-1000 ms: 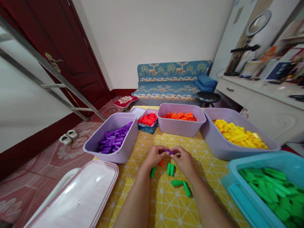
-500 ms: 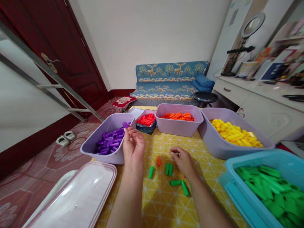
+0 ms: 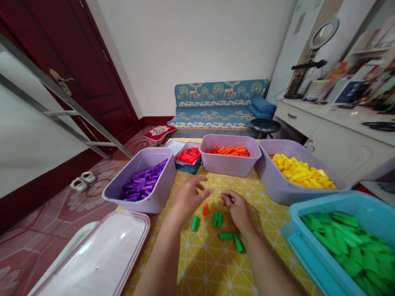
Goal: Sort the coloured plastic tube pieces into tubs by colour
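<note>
My left hand (image 3: 189,200) is above the yellow patterned tablecloth with its fingers apart and nothing in them. Right of it, my right hand (image 3: 237,206) has its fingers curled together; whatever they may hold is hidden. Between and below the hands lie small tube-like plastic pieces: an orange piece (image 3: 205,208), a lone green piece (image 3: 195,223), a side-by-side green pair (image 3: 217,219), and a green piece (image 3: 226,236) lying crosswise against a slanted one (image 3: 238,242). To the left, a lilac bin (image 3: 163,185) contains a heap of purple pieces (image 3: 143,183).
Around the table stand a small box of red pieces (image 3: 188,167), a lilac bin of orange pieces (image 3: 228,164), a lilac bin of yellow pieces (image 3: 273,185) and a turquoise bin of green pieces (image 3: 296,224). A pale lid (image 3: 98,255) lies front left. A ladder (image 3: 77,112) leans beyond.
My left hand has let go of a purple piece at the purple bin and moved right, toward the middle of the table, its fingers spreading. My right hand has stayed nearly still.
</note>
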A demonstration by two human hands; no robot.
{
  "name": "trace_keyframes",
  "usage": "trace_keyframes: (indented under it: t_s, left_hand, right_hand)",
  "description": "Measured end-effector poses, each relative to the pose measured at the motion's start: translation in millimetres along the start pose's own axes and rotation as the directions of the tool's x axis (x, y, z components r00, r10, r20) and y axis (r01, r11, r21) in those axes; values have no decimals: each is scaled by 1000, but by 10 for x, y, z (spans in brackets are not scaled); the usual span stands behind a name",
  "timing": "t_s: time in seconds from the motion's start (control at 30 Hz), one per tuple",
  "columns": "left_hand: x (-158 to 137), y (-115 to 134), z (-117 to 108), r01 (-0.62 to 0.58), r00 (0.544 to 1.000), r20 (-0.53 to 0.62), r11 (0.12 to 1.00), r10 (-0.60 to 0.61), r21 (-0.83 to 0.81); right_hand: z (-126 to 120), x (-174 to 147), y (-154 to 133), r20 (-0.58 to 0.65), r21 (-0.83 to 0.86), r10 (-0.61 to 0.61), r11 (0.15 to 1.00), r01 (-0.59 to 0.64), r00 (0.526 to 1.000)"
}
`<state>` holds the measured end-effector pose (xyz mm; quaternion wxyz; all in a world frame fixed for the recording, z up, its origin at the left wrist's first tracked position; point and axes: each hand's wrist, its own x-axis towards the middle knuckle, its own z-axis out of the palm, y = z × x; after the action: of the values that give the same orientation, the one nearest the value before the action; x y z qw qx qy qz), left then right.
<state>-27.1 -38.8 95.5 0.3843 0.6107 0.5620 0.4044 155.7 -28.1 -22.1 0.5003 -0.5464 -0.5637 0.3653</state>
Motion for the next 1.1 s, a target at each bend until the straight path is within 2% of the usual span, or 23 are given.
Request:
trace_keyframes:
  t_s: [0.03,0.07,0.1,0.17,0.27,0.4,0.5,0.57,0.63,0.7,0.77,0.83,0.9,0.97,1.03,1.1]
  left_hand:
    - [-50,-41,7,10,996,83,958,-35,285]
    - [-107,-79,9,3,984,153,872,-89,489]
    - [-166,-116,12,-14,968,204,789,-143,615]
    - [-272,-180,35,-42,937,267,690,-223,723]
    - [-352,-251,157,-36,932,265,662,-249,749]
    - [-264,-294,452,-91,944,299,759,-142,645]
    - [-112,-303,638,-154,943,328,800,-57,581]
    - [-29,-311,673,-205,930,366,812,-11,546]
    - [10,-327,617,-240,923,386,801,12,549]
    - [3,-357,480,-193,962,272,750,19,632]
    - [-31,-405,297,-18,1000,18,662,7,750]
    - [-65,-476,121,194,979,-188,591,-72,783]
    - [-82,-566,7,312,950,-260,565,-172,764]
    - [-73,-650,-19,304,953,-237,617,-190,726]
    - [-45,-682,28,208,977,-167,752,-131,625]
    - [-14,-609,78,107,993,-92,932,-80,346]
  right_hand:
    - [-1,-2,-5,-8,9,4,1000,-4,1000]
    - [0,-3,-7,-10,13,6,1000,-5,1000]
    - [2,-4,-5,-10,19,6,1000,-6,1000]
    - [8,-4,5,-5,29,5,1000,-5,1000]
    - [19,-4,21,1,37,-1,999,1,1000]
    - [13,6,27,-20,26,-12,1000,13,1000]
    - [-7,20,28,-41,7,-27,1000,28,999]
    - [-19,27,31,-51,-2,-35,999,35,998]
    - [-23,29,35,-53,-10,-35,999,35,998]
    - [-18,25,40,-49,-15,-32,999,32,998]
    - [-7,19,42,-46,-17,-26,1000,25,999]
    - [3,13,40,-42,-18,-19,1000,18,999]
    - [8,8,31,-36,-21,-16,1000,15,999]
    - [7,3,20,-31,-23,-21,1000,20,999]
    - [2,-1,9,-29,-24,-26,999,26,999]
    - [-4,-4,2,-28,-28,-31,999,30,999]
